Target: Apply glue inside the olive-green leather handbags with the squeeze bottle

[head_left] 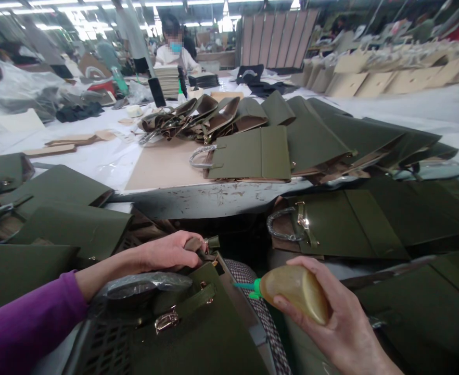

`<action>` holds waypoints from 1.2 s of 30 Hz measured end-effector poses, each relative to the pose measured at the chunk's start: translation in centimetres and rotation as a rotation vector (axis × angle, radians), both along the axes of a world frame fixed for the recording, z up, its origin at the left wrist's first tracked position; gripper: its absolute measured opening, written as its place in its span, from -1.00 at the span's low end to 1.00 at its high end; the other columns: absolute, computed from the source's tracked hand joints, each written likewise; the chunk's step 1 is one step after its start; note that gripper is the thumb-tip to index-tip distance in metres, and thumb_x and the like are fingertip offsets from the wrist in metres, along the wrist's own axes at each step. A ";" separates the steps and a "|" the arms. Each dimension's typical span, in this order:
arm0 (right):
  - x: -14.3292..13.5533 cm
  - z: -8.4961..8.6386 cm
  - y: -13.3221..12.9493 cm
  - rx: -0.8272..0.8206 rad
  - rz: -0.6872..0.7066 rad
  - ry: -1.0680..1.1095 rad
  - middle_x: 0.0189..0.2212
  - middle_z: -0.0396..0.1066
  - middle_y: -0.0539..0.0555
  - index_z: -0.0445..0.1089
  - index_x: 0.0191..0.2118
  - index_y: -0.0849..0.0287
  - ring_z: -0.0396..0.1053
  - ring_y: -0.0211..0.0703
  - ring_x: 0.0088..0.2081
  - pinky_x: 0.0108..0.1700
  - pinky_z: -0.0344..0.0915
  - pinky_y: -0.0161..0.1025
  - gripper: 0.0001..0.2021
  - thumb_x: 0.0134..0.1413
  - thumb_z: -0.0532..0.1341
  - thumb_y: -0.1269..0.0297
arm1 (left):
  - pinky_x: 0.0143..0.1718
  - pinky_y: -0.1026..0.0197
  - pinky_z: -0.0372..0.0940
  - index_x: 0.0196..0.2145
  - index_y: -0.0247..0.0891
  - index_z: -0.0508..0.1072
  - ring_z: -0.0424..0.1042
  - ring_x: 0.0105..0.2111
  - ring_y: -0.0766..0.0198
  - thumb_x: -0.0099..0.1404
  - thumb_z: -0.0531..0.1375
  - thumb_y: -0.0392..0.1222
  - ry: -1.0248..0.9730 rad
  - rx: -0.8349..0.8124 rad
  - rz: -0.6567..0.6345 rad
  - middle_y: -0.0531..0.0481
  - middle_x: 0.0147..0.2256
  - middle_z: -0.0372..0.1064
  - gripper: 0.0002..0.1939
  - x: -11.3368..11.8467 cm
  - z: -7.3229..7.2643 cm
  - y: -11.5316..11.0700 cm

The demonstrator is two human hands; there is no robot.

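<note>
Left arm, purple sleeve (pixel 34 323), comes in from the near left. Forearm slants toward scene centre, left hand (pixel 173 251) back up, fingers curled closed around a dark strap end (pixel 193 245) at the far end of the near olive bag (pixel 217 333). Right arm enters from the near right, right hand (pixel 339 312) half-closed around a squeeze bottle (pixel 292 291), thumb on the near side. Bottle lies tilted, its green nozzle (pixel 247 286) pointing left at the bag's right edge; can't tell if the tip touches. Bag lies front face up in the near centre, buckle (pixel 167 320) and plastic-wrapped handle (pixel 151 284) toward the left, black crate (pixel 108 344) beneath, checked cloth (pixel 268 312) just right. Marks on buckle too small to read. Another olive bag (pixel 354 224) to the right; more on the far table (pixel 214 200). Masked co-worker (pixel 175 54) far off behind stacked pieces (pixel 166 82).
</note>
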State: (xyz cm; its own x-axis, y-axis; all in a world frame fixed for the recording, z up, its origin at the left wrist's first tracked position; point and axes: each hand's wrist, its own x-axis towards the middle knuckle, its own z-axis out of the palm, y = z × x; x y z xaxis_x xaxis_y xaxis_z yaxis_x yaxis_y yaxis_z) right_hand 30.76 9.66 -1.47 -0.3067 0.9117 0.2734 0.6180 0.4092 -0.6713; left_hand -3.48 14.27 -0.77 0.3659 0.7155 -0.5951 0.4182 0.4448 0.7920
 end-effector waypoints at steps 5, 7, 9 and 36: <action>1.0 -0.5 -0.8 0.016 -0.013 -0.034 -0.10 0.57 0.08 0.35 0.08 -0.02 0.63 0.02 -0.17 -0.11 0.61 -0.15 -0.63 0.28 0.37 -0.01 | -0.39 0.24 0.20 -0.26 -0.25 0.43 0.28 -0.41 0.26 0.03 0.26 -0.15 0.034 0.019 -0.009 0.16 -0.42 0.34 -0.73 0.2 0.5 -0.2; 1.5 -0.7 -1.1 0.002 -0.012 -0.058 -0.10 0.57 0.07 0.34 0.08 -0.02 0.62 0.01 -0.19 -0.12 0.61 -0.15 -0.63 0.29 0.36 0.00 | -0.39 0.25 0.19 -0.27 -0.25 0.43 0.27 -0.41 0.26 0.03 0.26 -0.14 0.051 0.021 -0.011 0.15 -0.43 0.33 -0.72 0.3 0.7 -0.3; 2.0 -0.8 -1.5 -0.019 -0.002 -0.090 -0.10 0.56 0.07 0.33 0.09 -0.02 0.62 0.00 -0.20 -0.14 0.61 -0.15 -0.63 0.30 0.36 0.00 | -0.40 0.26 0.17 -0.27 -0.25 0.43 0.26 -0.41 0.27 0.02 0.26 -0.14 0.063 0.022 -0.013 0.16 -0.43 0.32 -0.72 0.4 0.8 -0.3; 2.9 0.2 -1.6 -0.463 -0.084 -0.092 -0.21 0.57 0.04 0.46 -0.03 0.03 0.54 0.07 -0.29 -0.14 0.47 0.02 -0.62 0.11 0.37 -0.02 | -0.37 0.21 0.16 -0.25 -0.22 0.40 0.22 -0.40 0.25 0.05 0.20 -0.10 0.178 0.096 -0.171 0.17 -0.41 0.26 -0.72 1.6 1.5 -0.6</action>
State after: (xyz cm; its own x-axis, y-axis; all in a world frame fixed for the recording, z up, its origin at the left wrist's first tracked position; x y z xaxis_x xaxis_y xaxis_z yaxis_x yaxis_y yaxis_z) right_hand 33.70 8.04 -1.23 -0.2303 0.9540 -0.1921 0.7013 0.0258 -0.7124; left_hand -1.90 13.71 0.70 0.3817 0.7087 -0.5934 0.6172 0.2825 0.7344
